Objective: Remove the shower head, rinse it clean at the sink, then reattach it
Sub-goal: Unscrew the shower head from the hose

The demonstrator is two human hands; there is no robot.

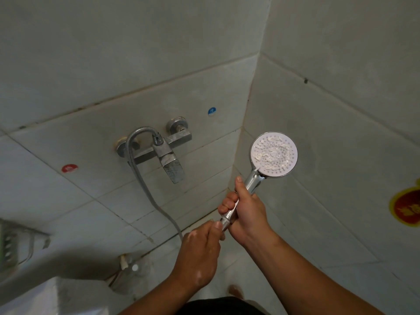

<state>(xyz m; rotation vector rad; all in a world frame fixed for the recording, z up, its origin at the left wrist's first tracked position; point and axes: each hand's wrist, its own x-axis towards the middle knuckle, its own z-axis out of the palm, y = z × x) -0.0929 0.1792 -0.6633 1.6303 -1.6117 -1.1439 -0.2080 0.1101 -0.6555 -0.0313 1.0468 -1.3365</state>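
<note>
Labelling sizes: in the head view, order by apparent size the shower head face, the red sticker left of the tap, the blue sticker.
shower head face (nearest camera)
red sticker
blue sticker

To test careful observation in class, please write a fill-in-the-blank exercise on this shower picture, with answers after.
1. The right hand grips the shower head by its ____.
2. The left hand pinches the fitting where the ____ joins the handle.
3. The sticker right of the mixer tap is ____.
Answers: handle; hose; blue.
</note>
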